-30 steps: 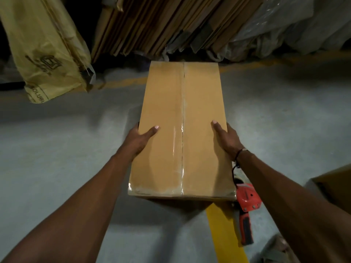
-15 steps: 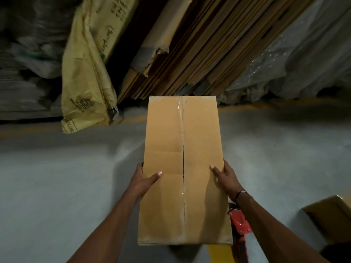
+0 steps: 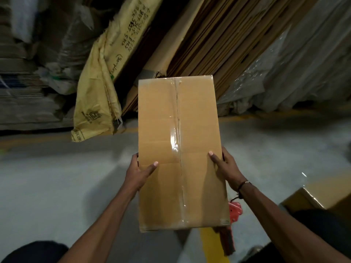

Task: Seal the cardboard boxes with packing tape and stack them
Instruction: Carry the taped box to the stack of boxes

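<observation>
Box (image 3: 180, 152) seam taped end to end; sealing looks done. Left hand (image 3: 139, 172) and right hand (image 3: 225, 168) grip its sides, off the floor (image 3: 57, 186). Stacking remains.

1. A yellow sack (image 3: 98, 99) with black lettering hangs at the back.
2. Flat cardboard sheets (image 3: 209, 40) lean just right of the sack.
3. Clear plastic wrapping (image 3: 296, 76) lies farther right.
4. A yellow floor stripe (image 3: 210, 243) runs well below the sack.

Two cardboard boxes: one taped (image 3: 180, 149), one at right (image 3: 319, 198). One red tape dispenser (image 3: 235, 210). Two hands (image 3: 139, 172) (image 3: 227, 168).
</observation>
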A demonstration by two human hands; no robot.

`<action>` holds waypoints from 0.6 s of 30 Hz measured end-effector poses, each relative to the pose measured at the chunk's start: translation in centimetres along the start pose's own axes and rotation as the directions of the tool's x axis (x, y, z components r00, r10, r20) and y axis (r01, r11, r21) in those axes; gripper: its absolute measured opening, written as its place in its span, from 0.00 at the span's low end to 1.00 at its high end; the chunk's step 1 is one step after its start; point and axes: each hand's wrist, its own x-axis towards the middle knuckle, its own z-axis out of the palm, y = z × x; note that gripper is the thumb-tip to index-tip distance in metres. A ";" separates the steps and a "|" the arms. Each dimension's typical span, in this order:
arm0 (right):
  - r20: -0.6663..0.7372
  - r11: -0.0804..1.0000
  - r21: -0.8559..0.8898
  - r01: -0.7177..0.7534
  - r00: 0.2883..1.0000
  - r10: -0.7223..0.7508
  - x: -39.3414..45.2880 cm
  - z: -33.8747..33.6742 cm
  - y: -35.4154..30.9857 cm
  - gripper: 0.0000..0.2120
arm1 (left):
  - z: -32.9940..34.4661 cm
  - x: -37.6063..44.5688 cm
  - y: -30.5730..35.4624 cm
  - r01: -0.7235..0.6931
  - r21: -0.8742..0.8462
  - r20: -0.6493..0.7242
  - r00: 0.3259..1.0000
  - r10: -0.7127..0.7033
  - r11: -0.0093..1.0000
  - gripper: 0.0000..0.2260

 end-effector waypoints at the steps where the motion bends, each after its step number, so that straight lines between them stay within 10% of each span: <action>1: 0.002 1.000 -0.008 0.026 1.000 -0.026 -0.8 -0.8 -1.7 0.29 | -0.3 -1.0 1.4 -0.032 -0.002 -0.011 0.999 0.032 0.999 0.40; 12: -0.072 0.964 -0.146 0.221 0.970 -0.233 -12.7 -12.7 -18.5 0.52 | 1.0 -10.9 20.1 -0.361 -0.039 0.013 0.932 0.361 0.932 0.36; 18: -0.181 0.941 -0.172 0.292 0.929 -0.322 -19.2 -20.7 -22.7 0.48 | 6.0 -15.4 27.9 -0.404 -0.036 0.103 0.908 0.405 0.914 0.39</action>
